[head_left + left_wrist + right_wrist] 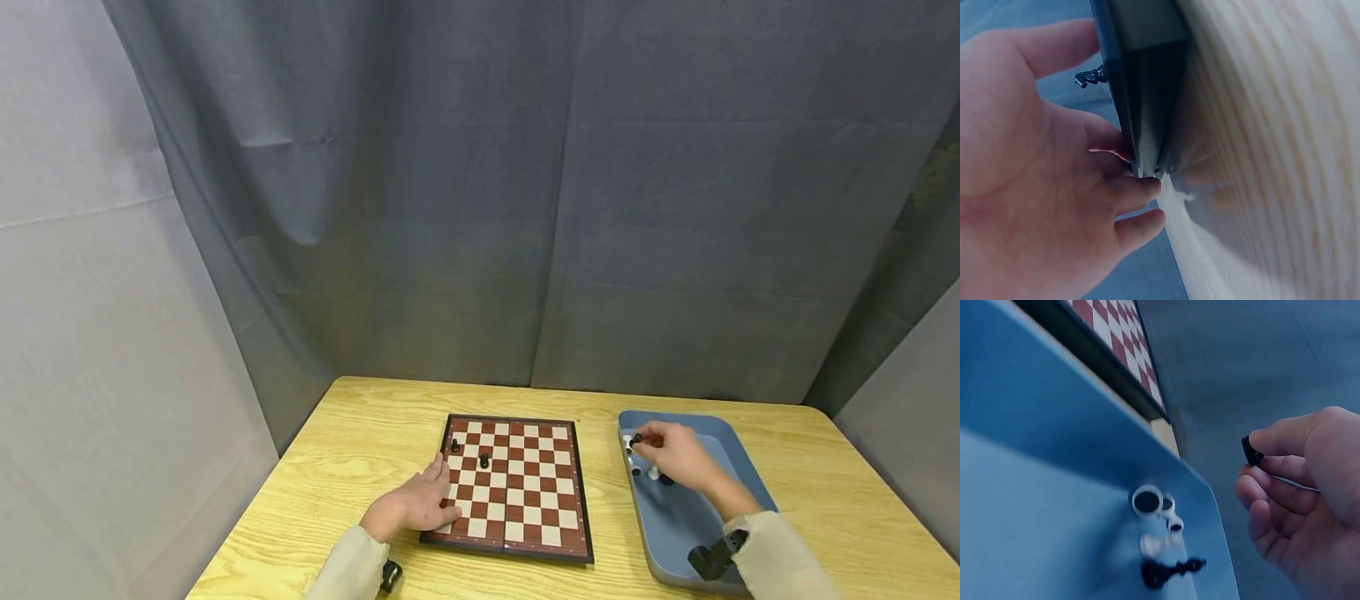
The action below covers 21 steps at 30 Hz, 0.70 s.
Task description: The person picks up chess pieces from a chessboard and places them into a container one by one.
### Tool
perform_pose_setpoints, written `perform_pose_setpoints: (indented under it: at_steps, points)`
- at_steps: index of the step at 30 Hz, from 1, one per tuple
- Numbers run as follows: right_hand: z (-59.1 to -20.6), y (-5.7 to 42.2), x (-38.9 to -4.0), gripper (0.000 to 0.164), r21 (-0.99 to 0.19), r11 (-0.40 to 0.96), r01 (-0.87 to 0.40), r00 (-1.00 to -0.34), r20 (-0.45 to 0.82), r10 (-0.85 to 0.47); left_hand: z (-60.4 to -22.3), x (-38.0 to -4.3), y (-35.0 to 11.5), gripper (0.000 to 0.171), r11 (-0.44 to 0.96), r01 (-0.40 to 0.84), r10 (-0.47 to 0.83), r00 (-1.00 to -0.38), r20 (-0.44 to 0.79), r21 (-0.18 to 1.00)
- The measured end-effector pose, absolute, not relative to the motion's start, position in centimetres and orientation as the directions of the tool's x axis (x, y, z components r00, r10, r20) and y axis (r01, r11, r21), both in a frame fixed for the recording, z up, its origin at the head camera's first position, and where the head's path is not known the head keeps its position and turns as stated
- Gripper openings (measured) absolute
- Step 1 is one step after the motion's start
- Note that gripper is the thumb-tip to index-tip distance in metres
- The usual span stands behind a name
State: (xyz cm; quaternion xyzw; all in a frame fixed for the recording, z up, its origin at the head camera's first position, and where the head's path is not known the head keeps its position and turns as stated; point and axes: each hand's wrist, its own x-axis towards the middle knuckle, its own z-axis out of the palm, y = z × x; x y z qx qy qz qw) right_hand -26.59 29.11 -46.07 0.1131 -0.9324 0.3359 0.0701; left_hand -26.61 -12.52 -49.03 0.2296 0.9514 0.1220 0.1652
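Observation:
My left hand rests on the left edge of a red-and-white chessboard. Its thumb lies over the near left squares, and in the left wrist view the fingertips touch the board's black side. Two black chess pieces stand on the board: one close to the left edge, the other left of the fold. Over the far left part of a blue tray, my right hand pinches a black chess piece between thumb and forefinger. The piece's upper part is hidden by the fingers.
Inside the tray, against its wall, lie several pieces, among them a white chess piece and a tall black one. A wooden table carries board and tray, with a gap between them. Grey curtains hang behind the table.

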Motion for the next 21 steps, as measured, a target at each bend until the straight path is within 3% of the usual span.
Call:
perform_pose_setpoints:
  at_steps: [21]
  points:
    - [-48.6,35.2,-27.2,0.015,-0.547,0.830,-0.111,-0.986,0.162,-0.025,-49.2,-26.9,-12.5,0.080,0.865,0.396,0.478,-0.836,-0.270,0.309]
